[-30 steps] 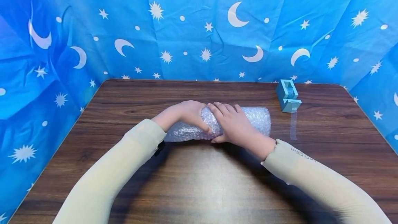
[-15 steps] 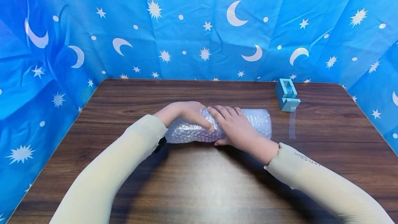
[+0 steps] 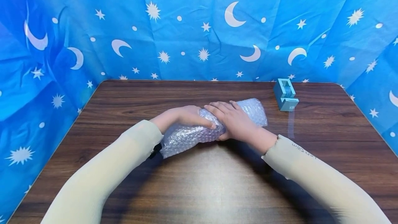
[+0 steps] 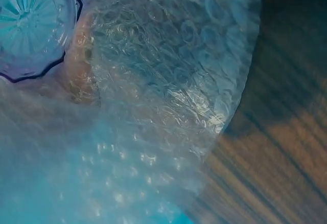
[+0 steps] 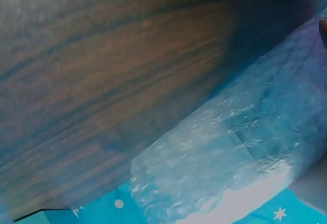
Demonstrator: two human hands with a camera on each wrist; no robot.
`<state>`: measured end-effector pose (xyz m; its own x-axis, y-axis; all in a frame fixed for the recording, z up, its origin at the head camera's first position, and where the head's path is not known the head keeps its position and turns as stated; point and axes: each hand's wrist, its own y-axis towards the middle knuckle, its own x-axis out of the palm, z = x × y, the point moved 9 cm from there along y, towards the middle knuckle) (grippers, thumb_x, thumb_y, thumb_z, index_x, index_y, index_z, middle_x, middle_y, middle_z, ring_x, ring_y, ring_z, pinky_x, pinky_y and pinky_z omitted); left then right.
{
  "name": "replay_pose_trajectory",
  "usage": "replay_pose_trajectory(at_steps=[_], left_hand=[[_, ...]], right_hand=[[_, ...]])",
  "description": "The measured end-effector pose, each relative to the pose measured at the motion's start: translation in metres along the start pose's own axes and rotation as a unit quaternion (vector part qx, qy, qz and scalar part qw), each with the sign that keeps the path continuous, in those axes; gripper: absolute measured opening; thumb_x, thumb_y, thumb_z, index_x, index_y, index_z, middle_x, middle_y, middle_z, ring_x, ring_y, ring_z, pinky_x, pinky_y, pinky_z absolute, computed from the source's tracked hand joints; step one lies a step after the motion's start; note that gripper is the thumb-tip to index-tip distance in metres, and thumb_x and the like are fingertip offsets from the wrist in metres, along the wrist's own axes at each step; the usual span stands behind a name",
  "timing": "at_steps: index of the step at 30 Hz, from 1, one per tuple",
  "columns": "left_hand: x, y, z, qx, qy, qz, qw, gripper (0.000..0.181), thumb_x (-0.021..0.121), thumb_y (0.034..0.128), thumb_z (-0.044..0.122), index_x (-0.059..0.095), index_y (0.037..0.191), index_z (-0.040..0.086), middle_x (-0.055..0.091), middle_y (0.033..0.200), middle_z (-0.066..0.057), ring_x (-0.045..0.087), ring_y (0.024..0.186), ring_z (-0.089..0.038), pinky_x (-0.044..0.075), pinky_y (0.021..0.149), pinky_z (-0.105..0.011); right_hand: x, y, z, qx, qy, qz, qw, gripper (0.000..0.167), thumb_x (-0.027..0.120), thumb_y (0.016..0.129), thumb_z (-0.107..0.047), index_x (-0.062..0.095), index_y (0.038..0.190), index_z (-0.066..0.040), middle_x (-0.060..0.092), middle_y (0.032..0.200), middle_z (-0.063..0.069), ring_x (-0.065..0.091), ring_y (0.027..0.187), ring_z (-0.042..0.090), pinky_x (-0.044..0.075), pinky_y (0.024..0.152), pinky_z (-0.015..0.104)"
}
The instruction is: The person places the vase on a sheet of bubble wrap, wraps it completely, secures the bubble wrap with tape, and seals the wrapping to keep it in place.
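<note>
A roll of clear bubble wrap (image 3: 183,139) lies slantwise between both hands in the head view, its left end nearer the person. Inside it, the left wrist view looks down the open end onto a purplish glass object (image 4: 28,22) with a faceted rim and a ray pattern. My left hand (image 3: 189,116) grips the roll left of its middle, thumb along the near side. Just right of it, my right hand (image 3: 234,122) holds the roll with fingers over the top and thumb on the near side. In the right wrist view the wrap's other end (image 5: 194,168) extends past the glass.
A light blue tape dispenser (image 3: 283,96) stands at the back right of the wooden table (image 3: 217,186). A strip of clear tape (image 3: 291,125) hangs from its front. Blue cloth (image 3: 186,27) with moons and stars surrounds the table's back and sides.
The bubble-wrap roll has turned from nearly level to slanted: its right end moved away from the person, its left end closer. Both hands keep their grip. The tape dispenser stays put.
</note>
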<state>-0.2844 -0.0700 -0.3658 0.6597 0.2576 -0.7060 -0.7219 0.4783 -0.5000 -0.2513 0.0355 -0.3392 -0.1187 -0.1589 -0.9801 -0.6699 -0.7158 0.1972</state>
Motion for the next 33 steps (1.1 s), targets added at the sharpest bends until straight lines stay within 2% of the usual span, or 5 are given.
replay_pose_trajectory(at_steps=[10, 19, 22, 26, 33], left_hand=[[0.008, -0.009, -0.006, -0.027, -0.099, 0.019, 0.9945, 0.1, 0.06, 0.0911, 0.061, 0.023, 0.161, 0.0, 0.026, 0.167, -0.027, 0.033, 0.153, -0.041, 0.032, 0.125, -0.055], [0.014, -0.015, -0.013, -0.056, -0.172, 0.068, 0.9812, 0.102, 0.063, 0.0885, 0.061, 0.027, 0.159, -0.003, 0.033, 0.163, -0.027, 0.044, 0.144, -0.041, 0.04, 0.12, -0.053], [0.017, -0.014, -0.02, -0.079, -0.218, 0.069, 0.9702, 0.1, 0.061, 0.0896, 0.062, 0.03, 0.157, -0.004, 0.04, 0.16, -0.025, 0.049, 0.14, -0.038, 0.042, 0.118, -0.052], [0.023, -0.014, -0.027, -0.104, -0.297, 0.058, 0.9475, 0.095, 0.056, 0.093, 0.062, 0.029, 0.157, -0.003, 0.045, 0.155, -0.021, 0.053, 0.134, -0.034, 0.043, 0.115, -0.049], [0.035, -0.015, -0.023, -0.113, -0.395, 0.035, 0.9109, 0.095, 0.053, 0.0959, 0.062, 0.024, 0.157, -0.004, 0.051, 0.147, -0.022, 0.06, 0.12, -0.029, 0.052, 0.106, -0.043]], right_hand=[[0.003, 0.008, 0.008, 0.024, 0.026, -0.042, 0.9985, 0.115, 0.096, 0.066, -0.042, 0.034, 0.16, -0.019, 0.04, 0.163, 0.016, 0.036, 0.153, 0.038, 0.027, 0.121, 0.071], [0.002, 0.004, 0.007, 0.047, -0.017, -0.034, 0.9982, 0.114, 0.094, 0.07, -0.041, 0.031, 0.161, -0.011, 0.034, 0.167, 0.015, 0.03, 0.157, 0.035, 0.028, 0.122, 0.069], [0.004, 0.001, 0.006, 0.056, -0.015, -0.026, 0.998, 0.112, 0.091, 0.074, -0.04, 0.029, 0.161, -0.007, 0.031, 0.168, 0.017, 0.03, 0.157, 0.036, 0.028, 0.123, 0.068], [0.007, 0.003, 0.009, 0.061, 0.009, -0.033, 0.9975, 0.115, 0.092, 0.074, -0.04, 0.026, 0.162, -0.006, 0.028, 0.169, 0.017, 0.028, 0.157, 0.037, 0.027, 0.123, 0.068], [0.008, 0.018, 0.017, 0.016, 0.054, -0.061, 0.9965, 0.116, 0.097, 0.067, -0.034, 0.032, 0.16, -0.01, 0.036, 0.166, 0.014, 0.034, 0.155, 0.035, 0.028, 0.121, 0.07]])
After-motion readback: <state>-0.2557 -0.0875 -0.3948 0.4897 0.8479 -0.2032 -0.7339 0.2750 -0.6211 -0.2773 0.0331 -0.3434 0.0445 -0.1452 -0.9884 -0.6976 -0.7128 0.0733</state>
